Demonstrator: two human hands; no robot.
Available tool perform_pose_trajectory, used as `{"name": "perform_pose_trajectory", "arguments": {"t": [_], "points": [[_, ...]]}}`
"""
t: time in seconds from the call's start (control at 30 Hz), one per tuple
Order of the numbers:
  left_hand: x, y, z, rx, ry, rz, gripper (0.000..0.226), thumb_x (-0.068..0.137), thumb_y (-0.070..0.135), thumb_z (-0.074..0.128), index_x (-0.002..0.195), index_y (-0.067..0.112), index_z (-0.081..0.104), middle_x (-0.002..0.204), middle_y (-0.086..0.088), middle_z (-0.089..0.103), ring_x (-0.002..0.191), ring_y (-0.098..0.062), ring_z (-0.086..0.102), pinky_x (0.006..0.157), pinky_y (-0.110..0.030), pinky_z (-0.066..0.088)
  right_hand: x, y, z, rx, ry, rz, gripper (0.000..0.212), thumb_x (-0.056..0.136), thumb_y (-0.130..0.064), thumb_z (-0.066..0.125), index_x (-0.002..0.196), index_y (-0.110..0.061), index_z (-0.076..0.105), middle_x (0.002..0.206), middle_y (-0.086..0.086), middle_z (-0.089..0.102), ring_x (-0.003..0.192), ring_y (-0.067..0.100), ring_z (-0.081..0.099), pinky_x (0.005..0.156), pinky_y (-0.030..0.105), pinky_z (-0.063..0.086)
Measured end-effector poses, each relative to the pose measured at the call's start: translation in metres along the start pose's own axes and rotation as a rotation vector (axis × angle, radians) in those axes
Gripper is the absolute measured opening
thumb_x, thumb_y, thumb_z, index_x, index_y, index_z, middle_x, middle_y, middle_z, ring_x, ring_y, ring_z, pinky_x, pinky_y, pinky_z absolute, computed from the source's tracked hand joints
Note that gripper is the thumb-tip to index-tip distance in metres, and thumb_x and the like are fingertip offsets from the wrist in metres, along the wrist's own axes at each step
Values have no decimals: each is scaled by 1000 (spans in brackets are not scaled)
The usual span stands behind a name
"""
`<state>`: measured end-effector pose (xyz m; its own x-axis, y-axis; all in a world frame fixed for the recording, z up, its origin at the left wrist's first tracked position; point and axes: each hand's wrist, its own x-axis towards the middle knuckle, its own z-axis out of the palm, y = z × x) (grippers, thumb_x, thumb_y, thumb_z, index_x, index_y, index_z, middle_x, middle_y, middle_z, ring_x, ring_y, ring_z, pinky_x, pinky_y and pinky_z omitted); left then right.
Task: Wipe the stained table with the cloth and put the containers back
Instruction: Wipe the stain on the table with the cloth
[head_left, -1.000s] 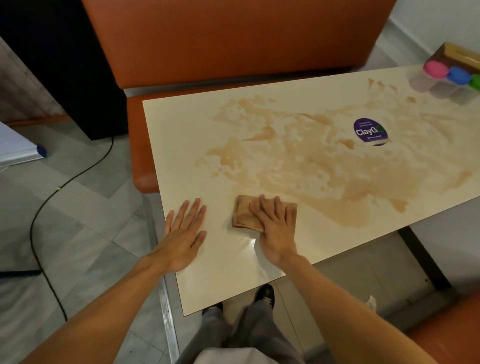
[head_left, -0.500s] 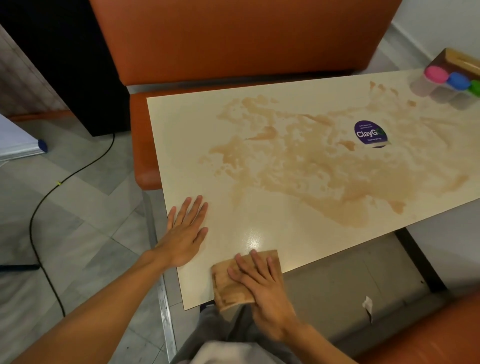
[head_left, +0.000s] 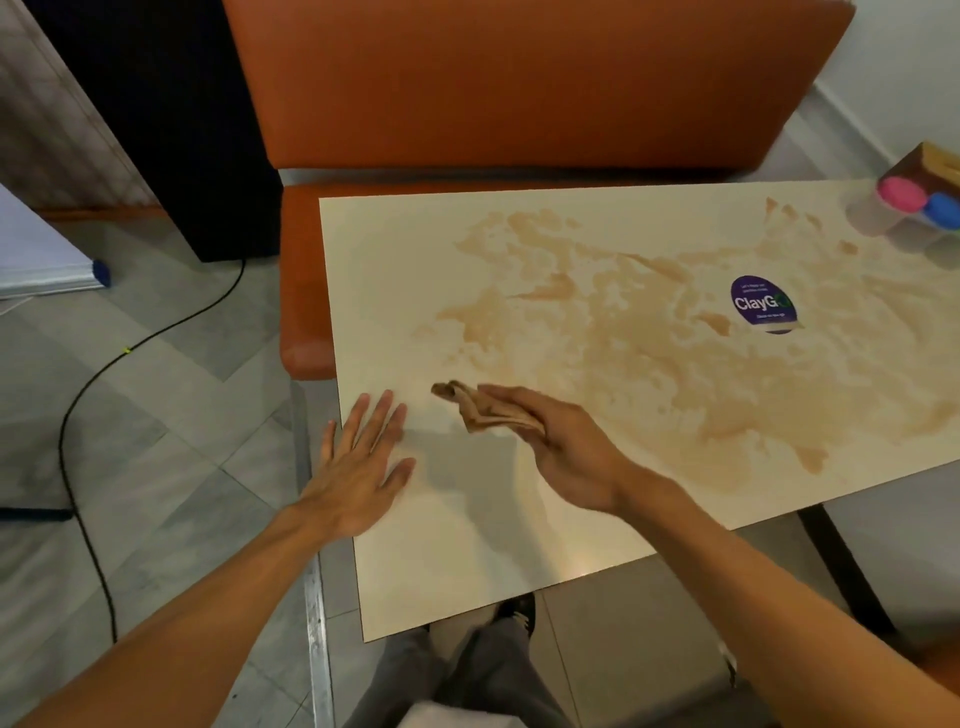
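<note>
**Head view: a cloth (head_left: 483, 410) is being held by the right hand (head_left: 566, 447) over a stained table (head_left: 405, 244).**

The folded brown cloth is being pinched between the thumb and fingers of the right hand. It is sticking out past the fingertips toward the left hand (head_left: 363, 467), at the near edge of the brown stain (head_left: 649, 364). The left hand is being pressed flat on the bare table, fingers straight and spread, near the cloth but apart from it. The containers (head_left: 914, 202), lidded pink and blue, are seen standing at the far right corner, well apart from both hands.
</note>
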<state>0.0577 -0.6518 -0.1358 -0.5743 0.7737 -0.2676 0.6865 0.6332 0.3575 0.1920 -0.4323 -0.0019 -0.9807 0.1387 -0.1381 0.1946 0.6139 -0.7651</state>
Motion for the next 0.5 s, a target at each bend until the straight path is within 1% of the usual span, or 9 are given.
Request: {"name": "perform_pose_trajectory", "arguments": {"t": [0.07, 0.13, 0.17, 0.23, 0.3, 0.37, 0.4, 0.43, 0.5], "points": [[0, -2, 1, 5, -12, 6, 77, 84, 69, -10, 150, 31, -20, 153, 15, -35, 138, -10, -36, 115, -46, -13, 45, 9, -9, -105, 73, -42, 46, 94, -6, 45, 139, -18, 47, 139, 1, 54, 128, 20, 50, 108, 38, 39], [2, -3, 0, -4, -22, -5, 78, 81, 69, -14, 149, 31, -22, 151, 16, -37, 138, -9, -38, 115, -46, -13, 88, 27, -8, -237, 79, -18, 52, 94, -5, 45, 142, -24, 43, 146, 1, 47, 133, 24, 43, 111, 44, 34], [2, -3, 0, -9, -32, -10, 76, 82, 68, -12, 149, 31, -23, 151, 17, -38, 137, -8, -38, 116, -47, -12, 104, 36, -4, -315, 59, 6, 56, 93, -5, 43, 144, -27, 39, 150, 1, 41, 137, 27, 38, 113, 46, 30], [-1, -1, 1, -20, -46, -13, 72, 87, 64, -4, 148, 32, -24, 150, 18, -39, 137, -8, -39, 118, -49, -9, 119, 52, 12, -498, -45, 60, 64, 91, -5, 40, 148, -32, 28, 158, -2, 24, 144, 31, 24, 115, 50, 22], [-4, -3, 1, -20, -51, -19, 69, 90, 63, 1, 147, 34, -24, 150, 20, -39, 137, -7, -38, 119, -49, -5, 112, 62, 38, -664, -191, 89, 71, 91, -6, 38, 152, -31, 13, 162, -4, 5, 148, 31, 6, 118, 51, 9], [0, -4, 0, -27, -31, -30, 68, 90, 63, 2, 148, 35, -23, 149, 21, -38, 137, -6, -38, 119, -49, -2, 98, 67, 53, -708, -189, 52, 76, 92, -6, 37, 153, -32, 0, 162, -6, -9, 148, 29, -11, 118, 50, -5], [1, -5, -1, -32, -22, -31, 67, 90, 61, 1, 148, 35, -22, 150, 22, -37, 137, -6, -37, 119, -49, -1, 90, 70, 56, -686, -155, 24, 77, 92, -5, 37, 153, -32, -2, 161, -7, -11, 148, 28, -15, 117, 49, -10], [3, -5, -2, -36, -14, -29, 67, 91, 60, 2, 148, 35, -22, 150, 22, -36, 137, -6, -37, 119, -49, -1, 82, 74, 57, -671, -136, -15, 78, 92, -3, 37, 152, -32, -2, 161, -7, -11, 147, 27, -16, 117, 49, -13], [2, -5, -2, -38, -25, -26, 66, 92, 58, 3, 148, 35, -22, 151, 21, -36, 138, -6, -37, 119, -50, 0, 64, 84, 59, -662, -154, -110, 79, 91, -3, 40, 151, -33, -1, 161, -8, -5, 148, 25, -15, 115, 45, -18]]}}
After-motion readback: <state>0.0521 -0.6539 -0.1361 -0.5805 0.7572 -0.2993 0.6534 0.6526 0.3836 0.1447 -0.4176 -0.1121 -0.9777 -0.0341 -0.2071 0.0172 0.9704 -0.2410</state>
